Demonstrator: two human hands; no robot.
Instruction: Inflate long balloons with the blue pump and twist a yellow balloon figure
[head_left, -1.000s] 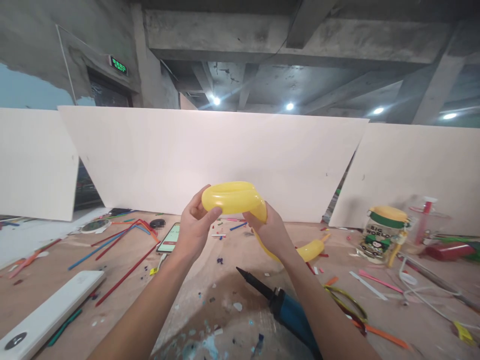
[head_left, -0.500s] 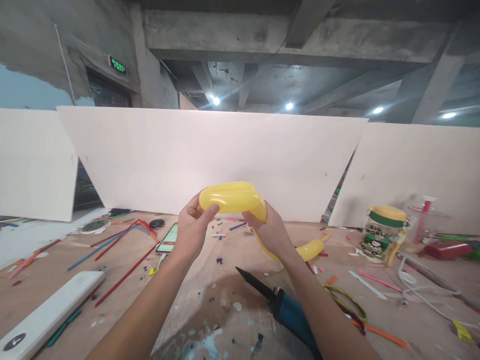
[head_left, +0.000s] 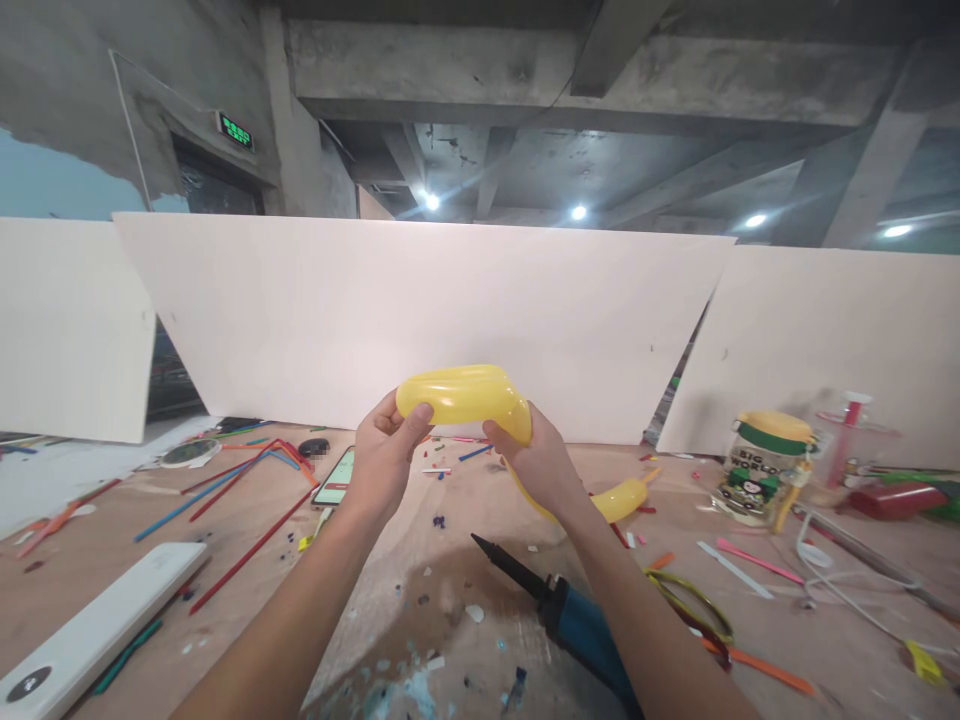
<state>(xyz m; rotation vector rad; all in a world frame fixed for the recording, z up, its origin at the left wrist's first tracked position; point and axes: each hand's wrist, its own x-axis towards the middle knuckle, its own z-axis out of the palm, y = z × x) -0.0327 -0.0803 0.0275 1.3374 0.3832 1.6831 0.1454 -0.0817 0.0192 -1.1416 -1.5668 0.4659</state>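
Observation:
A long yellow modelling balloon [head_left: 457, 393] is held up between my two hands, over the middle of the table. My left hand [head_left: 386, 440] grips its rounded left end, thumb on the near side. On the right, my right hand [head_left: 532, 455] is closed round the part where the balloon bends downward. Beyond my right wrist the balloon's tail runs on to the right, ending in a thin uninflated tip. Below my hands lies a blue hand pump [head_left: 577, 620] with a black nozzle, partly covered by my right forearm.
A phone [head_left: 335, 477] lies by my left wrist. Several uninflated balloons and scraps are scattered over the table [head_left: 420, 610]. At left is a long white device [head_left: 105, 630]; at right, a jar with a yellow lid [head_left: 765, 465] and a white cable. White boards [head_left: 420, 300] stand behind.
My hands and the balloon have shifted very slightly to the left. Both grips stay the same, and nothing on the table has moved.

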